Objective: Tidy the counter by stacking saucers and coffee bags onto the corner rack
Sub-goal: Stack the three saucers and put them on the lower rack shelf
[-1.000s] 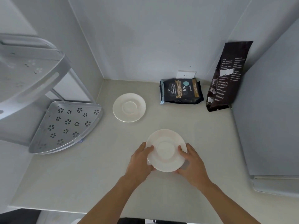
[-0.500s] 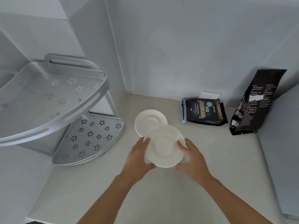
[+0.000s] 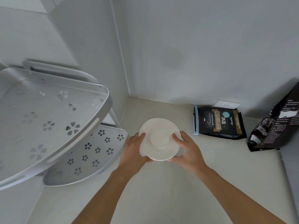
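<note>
I hold a white saucer (image 3: 160, 140) between both hands over the counter. My left hand (image 3: 135, 151) grips its left rim and my right hand (image 3: 187, 148) grips its right rim. It sits directly above a second white saucer, of which only a thin far edge (image 3: 149, 122) shows; I cannot tell if they touch. The grey two-tier corner rack stands at the left, with its upper shelf (image 3: 100, 110) and lower shelf (image 3: 90, 152) both bare. A black coffee bag (image 3: 218, 122) lies flat near the back wall. A taller dark coffee bag (image 3: 275, 125) leans at the right.
A white wall socket (image 3: 226, 104) sits behind the flat bag. A grey appliance side (image 3: 291, 159) borders the counter on the right. Walls meet in a corner behind the saucers. Bare beige counter (image 3: 161, 191) lies under my forearms.
I carried the held saucer away from me and to the left until it covers the second saucer. My view turned left, bringing the rack closer to centre.
</note>
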